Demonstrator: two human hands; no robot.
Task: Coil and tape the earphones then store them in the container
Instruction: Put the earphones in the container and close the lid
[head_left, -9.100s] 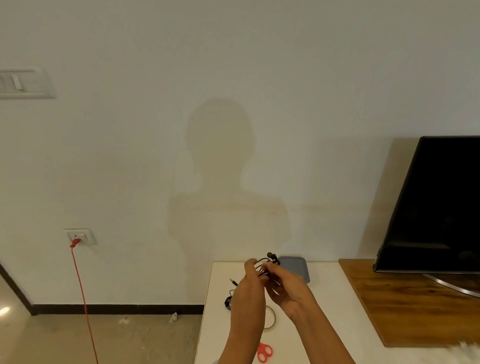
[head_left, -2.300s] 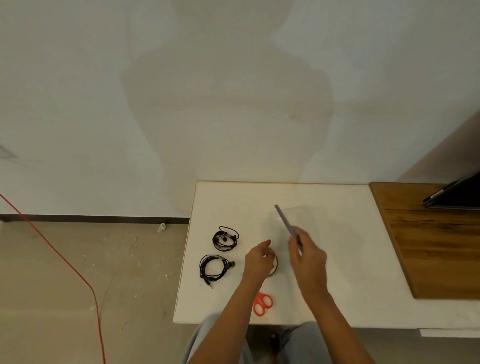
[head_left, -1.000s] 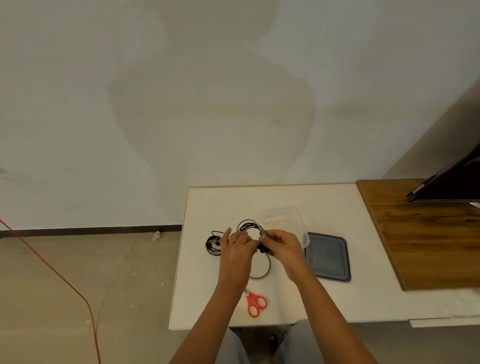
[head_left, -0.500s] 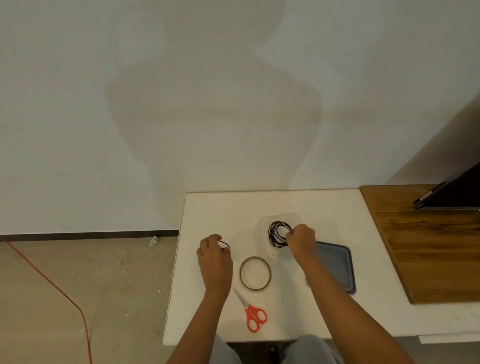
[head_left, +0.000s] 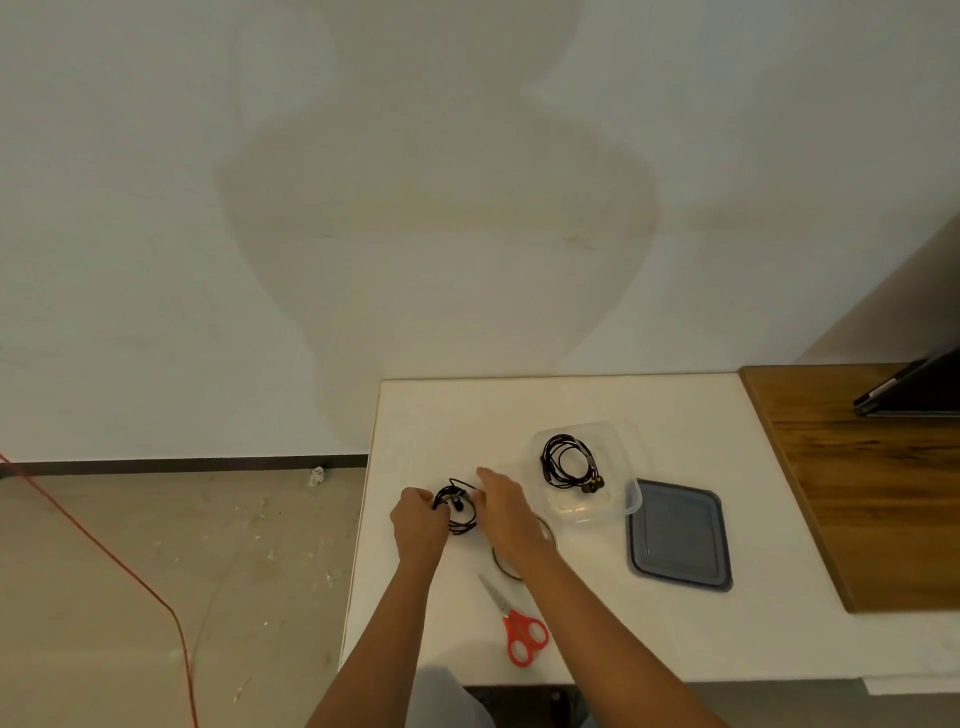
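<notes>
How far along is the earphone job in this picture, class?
Done: the first coil lies in the container. In hand: the left hand grips the second coil on the table, the right hand at its edge. Left: storing it; whether it is taped is unclear. The lid lies beside the container.

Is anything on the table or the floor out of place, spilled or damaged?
Nothing on the table stands out: one earphone coil lies in the open container, its lid flat beside it. Only the floor is untidy: a white scrap by the wall.
</notes>
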